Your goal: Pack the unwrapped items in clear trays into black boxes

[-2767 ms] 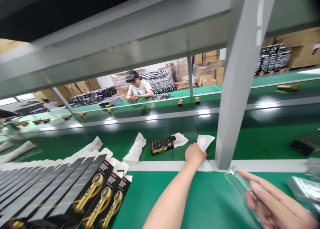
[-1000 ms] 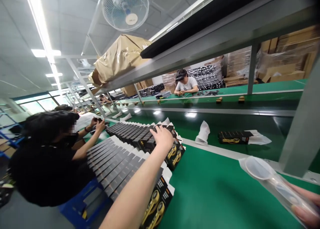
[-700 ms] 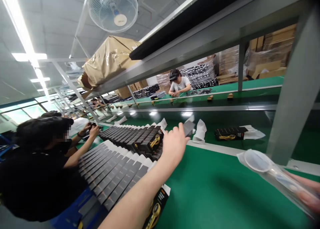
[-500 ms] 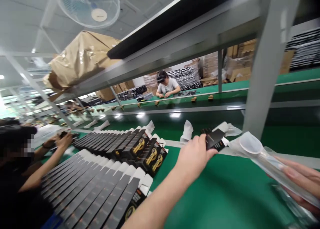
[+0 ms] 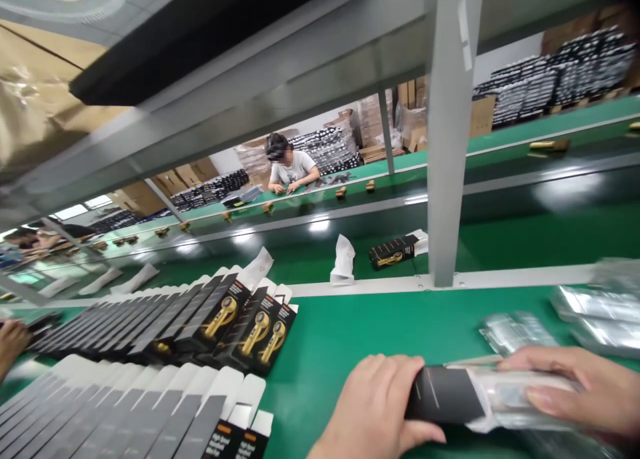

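My left hand [image 5: 377, 405] is wrapped around a black carton box [image 5: 443, 395] low in the head view. The box lies on its side, its open end facing right. My right hand [image 5: 565, 392] grips a clear plastic tray [image 5: 515, 395], long and see-through. The tray's left end meets the open mouth of the box; how deep it sits inside is hidden. Just beyond my right hand lie a small clear plastic pack [image 5: 517, 332] and further clear plastic trays [image 5: 595, 315].
Rows of black fan boxes [image 5: 260, 332] with white flaps fill the left. Past the rail, a white pouch [image 5: 343, 259] and another black box [image 5: 399, 251] rest on the green belt. A grey post [image 5: 450, 145] rises ahead. A co-worker [image 5: 293, 169] sits opposite; another person's hand [image 5: 13, 342] is far left.
My left hand has drawn the black box down and back from the rail. The plastic tray in my right hand now touches its open end. My view has turned right.
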A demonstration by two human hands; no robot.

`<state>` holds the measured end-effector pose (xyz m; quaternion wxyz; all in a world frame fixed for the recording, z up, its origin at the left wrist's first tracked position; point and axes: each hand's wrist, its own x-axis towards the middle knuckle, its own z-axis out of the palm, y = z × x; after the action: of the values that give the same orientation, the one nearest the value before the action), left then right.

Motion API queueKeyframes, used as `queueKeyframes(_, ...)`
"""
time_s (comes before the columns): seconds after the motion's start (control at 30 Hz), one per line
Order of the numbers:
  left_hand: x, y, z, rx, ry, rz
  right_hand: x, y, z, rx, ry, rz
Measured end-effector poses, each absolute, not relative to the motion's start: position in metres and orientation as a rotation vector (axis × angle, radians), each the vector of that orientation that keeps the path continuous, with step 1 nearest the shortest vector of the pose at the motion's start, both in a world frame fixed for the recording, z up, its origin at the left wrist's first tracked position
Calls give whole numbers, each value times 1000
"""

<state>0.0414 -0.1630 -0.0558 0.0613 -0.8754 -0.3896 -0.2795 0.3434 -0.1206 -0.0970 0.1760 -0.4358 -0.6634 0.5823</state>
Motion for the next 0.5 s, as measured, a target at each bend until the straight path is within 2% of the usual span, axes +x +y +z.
queueKeyframes(0.3, 53, -166, -67, -2718, -1020, -707, 299, -158, -60, -1201, -2122, 1556)
queueKeyframes(0.5, 54, -168, -80, -2757, -1045, -721, 289, -156, -74, -1393, -2383, 1365)
